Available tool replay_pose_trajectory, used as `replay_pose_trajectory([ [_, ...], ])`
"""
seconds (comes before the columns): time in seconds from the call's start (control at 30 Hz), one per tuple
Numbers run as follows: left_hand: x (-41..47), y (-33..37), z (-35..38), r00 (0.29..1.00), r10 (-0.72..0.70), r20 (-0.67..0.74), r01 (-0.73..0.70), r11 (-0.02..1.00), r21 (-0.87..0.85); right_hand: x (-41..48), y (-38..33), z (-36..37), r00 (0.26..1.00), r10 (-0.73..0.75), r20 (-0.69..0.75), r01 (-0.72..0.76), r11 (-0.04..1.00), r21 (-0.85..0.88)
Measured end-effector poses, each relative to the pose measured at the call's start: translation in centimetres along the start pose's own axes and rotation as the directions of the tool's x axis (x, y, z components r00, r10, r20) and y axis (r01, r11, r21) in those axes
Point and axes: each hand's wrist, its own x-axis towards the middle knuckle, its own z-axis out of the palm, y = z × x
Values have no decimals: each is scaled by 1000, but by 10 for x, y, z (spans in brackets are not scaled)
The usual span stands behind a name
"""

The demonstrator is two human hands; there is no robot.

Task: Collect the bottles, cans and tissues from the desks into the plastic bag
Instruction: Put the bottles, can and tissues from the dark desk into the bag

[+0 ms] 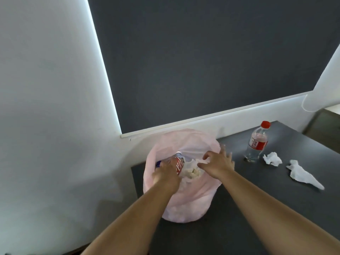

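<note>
Collected in plastic bag [193,201], rim gripped by fingers of left hand [165,176]: bagged bottle [179,163], wadded tissues [191,172]; fingers of right hand [218,162] spread, empty; table [257,208] retains upright bottle [257,142], crumpled tissue [272,158], long tissue [303,174].

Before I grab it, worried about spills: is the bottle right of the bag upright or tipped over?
Upright. The bottle stands on its base on the desk, red cap on top.
</note>
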Motion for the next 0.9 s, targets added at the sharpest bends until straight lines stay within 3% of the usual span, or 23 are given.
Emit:
replay_pose_trajectory([
  [0.1,5,-2,4,994,59,91,-57,998,-19,8,5,5,980,143,138,-172,959,228],
  [0.17,6,-5,-8,972,218,-90,-208,972,111,11,8,5,973,167,160,-214,911,353],
  [0.23,5,-12,-25,878,372,-301,-281,910,306,12,11,3,966,212,150,-254,887,385],
  [0.3,8,-24,-41,827,405,-390,-235,879,415,11,10,-3,961,253,114,-277,868,411],
  [0.33,10,-32,-45,844,369,-390,-187,883,431,11,8,-8,961,261,93,-276,858,434],
  [0.37,13,-39,-48,886,303,-351,-138,895,425,10,7,-13,962,265,65,-265,854,449],
  [0.43,16,-50,-51,985,93,-143,-36,934,355,11,5,-23,964,264,1,-234,853,466],
  [0.5,17,-54,-52,998,-32,46,16,952,304,10,4,-34,961,272,-49,-217,851,479],
  [0.53,18,-54,-51,998,-20,66,2,964,266,8,4,-39,958,280,-69,-207,834,511],
  [0.7,23,-23,-80,993,88,-73,-90,996,-22,1,6,-77,951,269,-154,-86,705,704],
  [0.9,2,46,-120,945,249,-211,-261,965,-35,-33,28,-146,895,302,-328,-18,760,650],
])
